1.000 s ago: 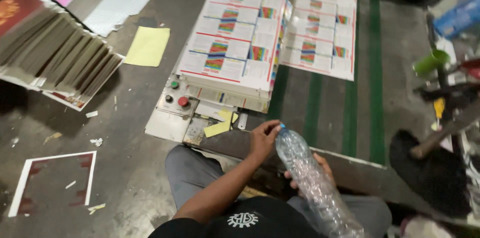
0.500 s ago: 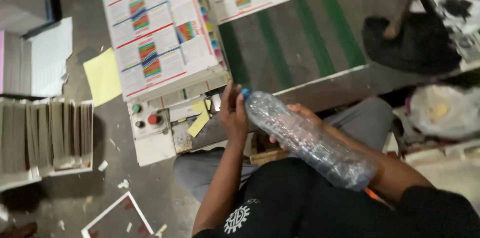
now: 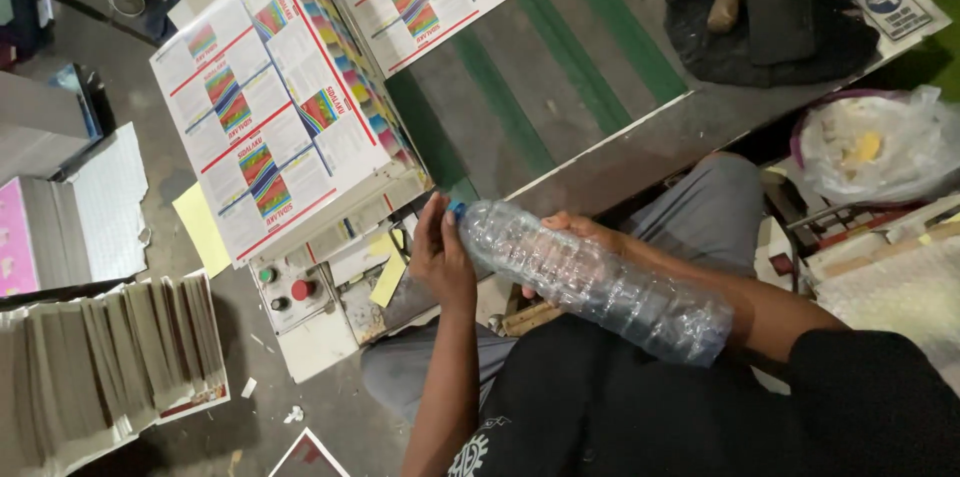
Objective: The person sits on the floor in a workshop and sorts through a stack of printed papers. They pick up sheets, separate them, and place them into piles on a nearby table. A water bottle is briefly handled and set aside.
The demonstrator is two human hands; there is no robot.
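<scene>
**Bottle Held Across the Lap: Hand Positions and Surroundings**

A clear plastic bottle point(image 3: 590, 279) is held across the seated person's lap, in front of the dark shirt. Its long axis is laid diagonally: the blue cap point(image 3: 456, 207) end is directed up and to the left, and the base is directed down and to the right.

The left hand point(image 3: 440, 255) is placed at the cap end, its fingers closed around the neck just below the cap. Whether the cap itself is gripped cannot be told with certainty, since the palm is turned away from the camera. The right hand point(image 3: 572, 237) is wrapped beneath the upper body of the bottle, with the fingertips seen over its far edge; the bottle is supported by this hand. The left hand is the nearer of the two to the cap.

No liquid is clearly seen inside the bottle; it appears empty or nearly so.

Just beyond the cap end, a control panel point(image 3: 300, 302) with a red button and a green button is mounted. Above that panel, a stack of printed sheets point(image 3: 265, 127) is piled, and a second printed sheet is laid farther up. To the upper right of the bottle, a plastic bag point(image 3: 880, 142) with pale and yellow scraps inside is set. Far to the left of the bottle, a fanned pile of folded sheets point(image 3: 110, 362) is kept on the floor.
</scene>
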